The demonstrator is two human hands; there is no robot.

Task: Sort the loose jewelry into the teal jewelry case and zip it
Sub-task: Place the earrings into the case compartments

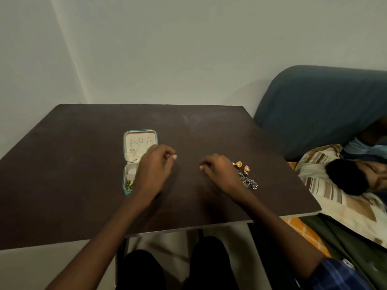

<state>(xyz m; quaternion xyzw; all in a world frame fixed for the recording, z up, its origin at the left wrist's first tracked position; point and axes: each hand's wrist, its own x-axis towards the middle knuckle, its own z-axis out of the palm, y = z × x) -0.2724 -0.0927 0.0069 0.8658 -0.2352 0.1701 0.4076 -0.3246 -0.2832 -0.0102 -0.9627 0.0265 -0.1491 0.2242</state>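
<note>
The teal jewelry case (139, 132) lies open on the dark table (83, 185), its cream lid panel flat at the far end. Its near tray holds some small gold and green pieces (129, 184). My left hand (156, 166) hovers over the case's right edge with the fingers curled and the thumb against the fingertips. My right hand (217, 167) is curled the same way, just left of the loose jewelry pile (246, 177) of gold earrings and bluish beaded pieces. I see nothing between the fingers of either hand.
A person lies on a striped pillow (326, 185) on the blue sofa (318, 105) right of the table. The wall stands close behind the table's far edge. My knees (205, 260) sit under the near edge.
</note>
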